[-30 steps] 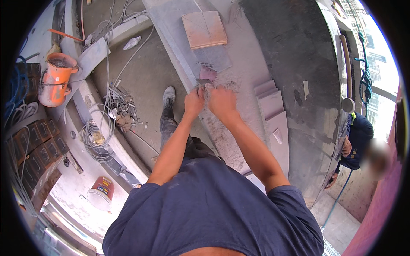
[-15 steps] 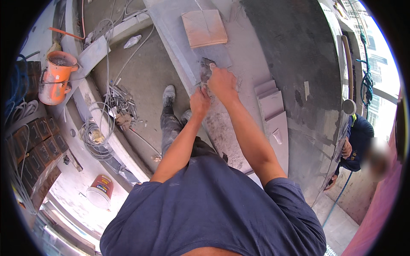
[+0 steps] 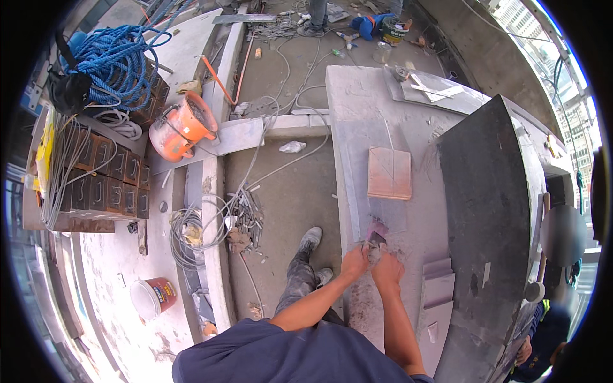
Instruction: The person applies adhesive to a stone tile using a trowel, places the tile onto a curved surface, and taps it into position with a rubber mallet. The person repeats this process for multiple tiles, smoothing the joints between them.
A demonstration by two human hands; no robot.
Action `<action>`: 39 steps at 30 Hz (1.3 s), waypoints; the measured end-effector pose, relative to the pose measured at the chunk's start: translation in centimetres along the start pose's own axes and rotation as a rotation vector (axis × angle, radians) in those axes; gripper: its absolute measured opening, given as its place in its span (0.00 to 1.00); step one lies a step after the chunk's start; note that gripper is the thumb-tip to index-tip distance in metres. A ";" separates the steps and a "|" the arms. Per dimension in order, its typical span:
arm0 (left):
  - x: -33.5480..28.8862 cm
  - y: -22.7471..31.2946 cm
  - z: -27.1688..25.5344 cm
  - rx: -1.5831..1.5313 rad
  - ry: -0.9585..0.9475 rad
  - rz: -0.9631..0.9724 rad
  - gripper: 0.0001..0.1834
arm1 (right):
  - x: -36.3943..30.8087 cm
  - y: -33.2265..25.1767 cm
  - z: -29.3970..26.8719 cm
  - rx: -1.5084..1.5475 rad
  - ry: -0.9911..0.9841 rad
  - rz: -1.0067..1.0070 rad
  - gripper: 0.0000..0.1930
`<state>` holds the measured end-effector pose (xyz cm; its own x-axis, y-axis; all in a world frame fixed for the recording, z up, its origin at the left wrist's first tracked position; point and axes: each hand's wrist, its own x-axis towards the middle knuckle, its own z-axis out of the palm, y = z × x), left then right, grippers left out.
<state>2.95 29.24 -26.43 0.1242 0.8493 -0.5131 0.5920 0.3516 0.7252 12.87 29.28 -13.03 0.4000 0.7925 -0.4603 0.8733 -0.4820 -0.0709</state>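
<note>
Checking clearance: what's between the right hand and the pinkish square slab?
Head view: a flat blade, then part of a grey sheet, between the right hand and the slab.

Plenty of daylight reaches my feed, strongest along the right rim, where the sky burns to white and the distant buildings [image 3: 520,22] look washed out. At lower left, the pale floor [image 3: 115,341] glares so hard that its surface texture nearly vanishes. The counter [image 3: 355,96] is evenly lit with soft shadows, while the dark panel [image 3: 476,210] stays deep grey with a faint sheen. I get the hands [image 3: 387,270] reasonably sharp, though fine detail between them is too small to read. Straight edges bow toward the circular black border, and a smooth oval blur covers a patch at right.
</note>
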 end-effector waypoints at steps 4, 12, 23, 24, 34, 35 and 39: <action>-0.4 0.7 -0.2 -0.039 0.012 0.038 0.26 | 4.9 0.9 -3.1 0.071 0.051 0.054 0.31; -0.2 -0.6 1.0 -0.042 0.059 0.112 0.29 | 3.2 1.9 -1.8 0.063 0.181 0.032 0.28; 0.2 2.1 -4.3 -0.960 -0.653 -0.391 0.29 | -2.5 3.4 -4.4 0.282 0.319 -0.085 0.22; 0.9 0.3 -3.0 -0.853 -0.537 -0.328 0.29 | -2.8 2.8 -3.9 0.227 0.271 -0.116 0.21; 1.8 -0.9 -0.4 -0.217 -0.098 -0.040 0.38 | 0.8 0.3 -0.7 -0.047 0.089 -0.096 0.20; 1.6 -1.3 0.1 -0.198 -0.077 -0.015 0.37 | 0.6 0.3 0.1 -0.077 0.119 -0.071 0.21; 1.9 -1.7 -0.2 -0.186 -0.041 0.027 0.33 | -1.7 0.4 -0.3 0.023 0.098 -0.137 0.24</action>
<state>2.07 30.28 -28.52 0.1728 0.8438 -0.5081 0.4312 0.3990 0.8093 12.66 27.85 -12.06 0.3038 0.8836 -0.3562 0.9155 -0.3743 -0.1475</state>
